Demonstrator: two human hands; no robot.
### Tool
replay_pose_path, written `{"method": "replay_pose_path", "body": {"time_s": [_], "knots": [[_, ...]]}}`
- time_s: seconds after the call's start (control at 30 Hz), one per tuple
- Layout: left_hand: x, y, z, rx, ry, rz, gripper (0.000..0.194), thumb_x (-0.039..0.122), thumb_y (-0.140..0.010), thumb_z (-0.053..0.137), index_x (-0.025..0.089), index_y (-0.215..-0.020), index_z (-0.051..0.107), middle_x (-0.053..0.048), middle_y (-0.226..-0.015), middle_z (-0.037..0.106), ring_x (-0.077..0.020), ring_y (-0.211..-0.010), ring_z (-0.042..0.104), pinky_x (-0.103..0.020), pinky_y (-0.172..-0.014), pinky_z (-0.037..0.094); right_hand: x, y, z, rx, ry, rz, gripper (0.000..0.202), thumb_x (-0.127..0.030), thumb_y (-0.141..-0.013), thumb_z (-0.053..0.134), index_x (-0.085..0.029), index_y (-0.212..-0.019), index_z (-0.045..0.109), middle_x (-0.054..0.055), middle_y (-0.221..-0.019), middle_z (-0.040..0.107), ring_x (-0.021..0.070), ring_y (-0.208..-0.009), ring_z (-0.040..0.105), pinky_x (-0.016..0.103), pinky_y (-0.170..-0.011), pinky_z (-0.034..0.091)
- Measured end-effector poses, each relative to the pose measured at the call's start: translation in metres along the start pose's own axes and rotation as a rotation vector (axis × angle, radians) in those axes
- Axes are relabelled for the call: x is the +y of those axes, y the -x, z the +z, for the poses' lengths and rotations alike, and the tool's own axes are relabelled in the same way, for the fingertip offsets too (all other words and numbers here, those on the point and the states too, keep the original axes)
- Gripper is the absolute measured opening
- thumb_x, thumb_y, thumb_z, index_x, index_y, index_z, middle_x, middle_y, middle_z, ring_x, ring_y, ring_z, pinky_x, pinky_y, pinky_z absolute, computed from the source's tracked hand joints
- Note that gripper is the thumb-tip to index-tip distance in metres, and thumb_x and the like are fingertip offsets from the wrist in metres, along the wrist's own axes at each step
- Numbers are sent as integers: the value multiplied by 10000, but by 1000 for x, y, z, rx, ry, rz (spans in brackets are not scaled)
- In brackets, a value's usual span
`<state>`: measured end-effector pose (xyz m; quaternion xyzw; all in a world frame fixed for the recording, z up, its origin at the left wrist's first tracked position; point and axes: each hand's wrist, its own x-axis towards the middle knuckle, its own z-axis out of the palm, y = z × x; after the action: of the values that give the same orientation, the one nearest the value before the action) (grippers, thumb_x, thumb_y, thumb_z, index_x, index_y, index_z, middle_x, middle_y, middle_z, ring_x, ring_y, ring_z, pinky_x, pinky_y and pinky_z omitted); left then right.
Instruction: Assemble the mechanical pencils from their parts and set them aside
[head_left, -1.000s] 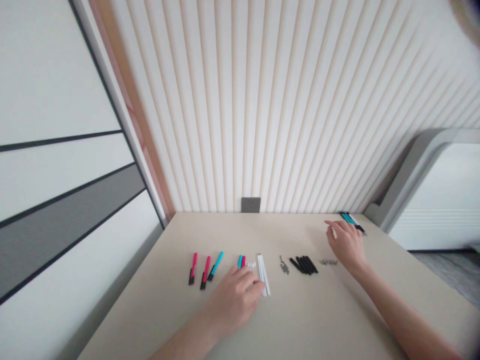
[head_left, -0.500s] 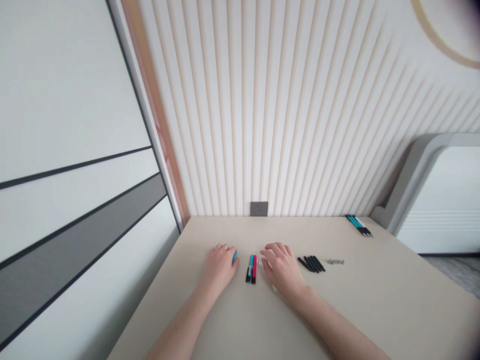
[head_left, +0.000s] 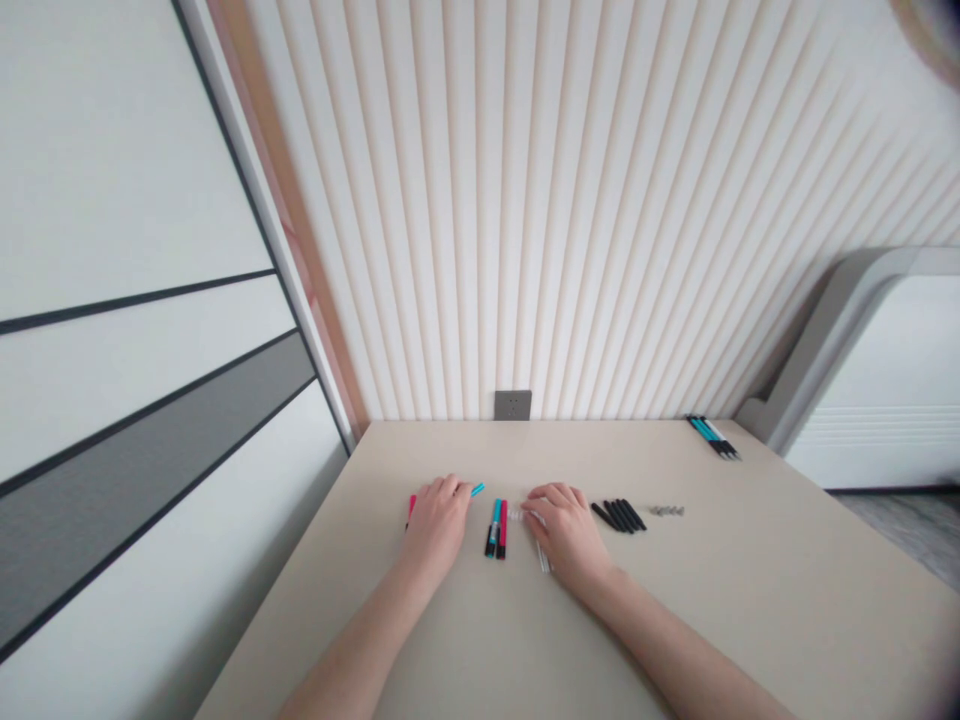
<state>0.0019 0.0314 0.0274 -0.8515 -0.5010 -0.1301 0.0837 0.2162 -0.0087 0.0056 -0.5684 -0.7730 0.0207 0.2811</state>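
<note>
My left hand [head_left: 437, 520] is closed on a blue pen part [head_left: 478, 489], whose end sticks out past the fingertips. A pink piece [head_left: 411, 507] shows partly beyond that hand's left side. Between my hands, a blue pen piece [head_left: 494, 521] and a pink pen piece [head_left: 502, 525] lie side by side, both with dark lower ends. My right hand [head_left: 564, 525] has curled fingers over small clear pieces [head_left: 516, 515]; whether it pinches one is hidden. Thin clear sticks [head_left: 543, 558] lie partly under its palm.
Several black pen parts [head_left: 619, 515] lie right of my right hand, with small greyish pieces [head_left: 667, 511] beyond them. Assembled-looking pens [head_left: 712, 437] rest at the table's back right. A socket [head_left: 513, 405] is on the ribbed wall behind the table [head_left: 465, 640].
The blue part at my left hand now sticks out further, pointing up and right, and a pink piece shows at its left. The view has shifted slightly; my right hand stays over the clear pieces.
</note>
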Motion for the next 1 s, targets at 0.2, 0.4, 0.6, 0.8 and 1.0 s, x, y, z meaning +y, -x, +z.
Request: {"method": "replay_pose_path", "body": {"time_s": [0.2, 0.4, 0.6, 0.8, 1.0], "knots": [[3, -2, -18, 137, -91, 246, 243, 45, -876, 507, 204, -1013, 629, -63, -956, 602, -223, -900, 564, -361, -770, 449, 5, 5, -6, 80, -208, 40, 159, -201, -925, 511, -216, -960, 666, 50, -931, 698, 203, -908, 621, 348, -855, 450], [17, 4, -12, 238, 173, 299, 184, 144, -917, 528, 207, -1064, 618, -60, -985, 604, -204, -934, 570, -350, -816, 462, -3, 14, -14, 122, -360, -13, 256, -204, -951, 425, -215, -1094, 638, 76, -981, 644, 189, -907, 618, 307, -816, 501], [28, 8, -9, 196, 240, 348, 199, 167, -945, 488, 186, -1113, 594, -67, -984, 621, -207, -921, 577, -365, -822, 465, -5, 14, -15, 153, -360, -94, 274, -249, -964, 437, -218, -1173, 612, 93, -996, 646, 196, -911, 617, 327, -818, 515], [27, 7, -13, 193, 263, 331, 227, 182, -958, 461, 213, -1139, 595, -70, -980, 625, -212, -912, 583, -368, -805, 464, -2, 13, -15, 178, -349, -121, 251, -266, -968, 447, -228, -1083, 667, 91, -970, 655, 195, -898, 621, 337, -815, 520], [30, 8, -11, 207, 283, 370, 217, 195, -967, 446, 204, -1116, 604, -64, -949, 624, -201, -890, 591, -349, -790, 467, -1, 13, -17, 168, -323, -146, 240, -268, -962, 483, -227, -1152, 624, 82, -986, 682, 194, -899, 624, 341, -818, 500]]}}
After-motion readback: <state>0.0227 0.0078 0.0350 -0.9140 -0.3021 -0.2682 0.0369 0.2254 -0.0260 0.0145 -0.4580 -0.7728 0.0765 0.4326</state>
